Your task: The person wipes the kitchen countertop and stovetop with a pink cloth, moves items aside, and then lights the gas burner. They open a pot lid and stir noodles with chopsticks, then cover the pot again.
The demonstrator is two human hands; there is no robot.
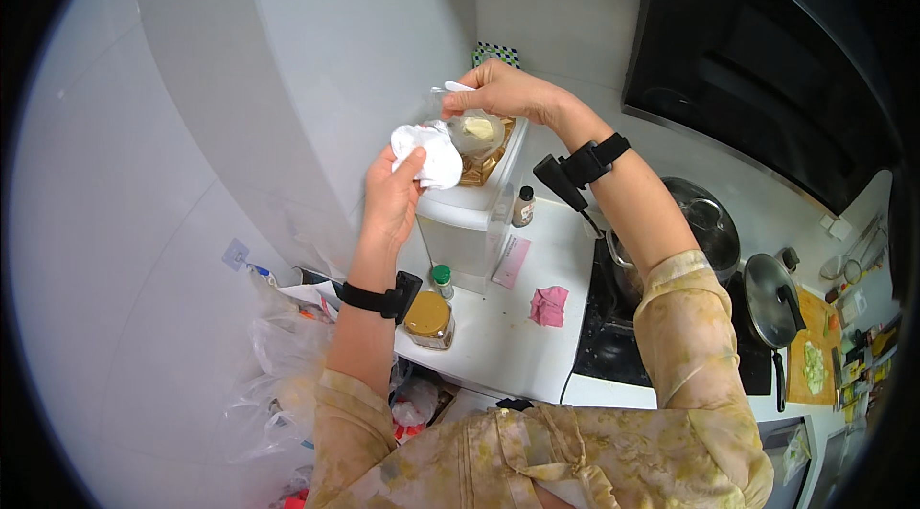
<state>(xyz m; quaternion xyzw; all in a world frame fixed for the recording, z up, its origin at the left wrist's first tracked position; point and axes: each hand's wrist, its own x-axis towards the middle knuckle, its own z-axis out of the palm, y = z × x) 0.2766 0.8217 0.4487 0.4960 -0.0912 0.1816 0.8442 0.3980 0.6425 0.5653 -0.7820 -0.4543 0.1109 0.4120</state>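
My left hand point(392, 193) pinches a folded white cloth or paper point(435, 164) between thumb and fingers. To its upper right, my right hand point(499, 93) grips the gathered top of a clear plastic bag point(480, 144). A pale yellow lump point(478, 127) shows inside that bag. The flat white end of some object point(458, 86) sticks out by the right fingers; what it belongs to is hidden. Both hands are above a white lidded plastic bin point(460, 211). A shiny gold-brown packet point(476, 172) lies on the lid, partly behind the bag.
On the counter stand a dark-capped bottle point(525, 207), a green-capped shaker point(442, 280) and a yellow-lidded jar point(429, 322). A pink cloth point(550, 306) and a pink box point(512, 261) lie nearby. Lidded pans point(773, 300) occupy the hob at right, below a black range hood point(747, 78).
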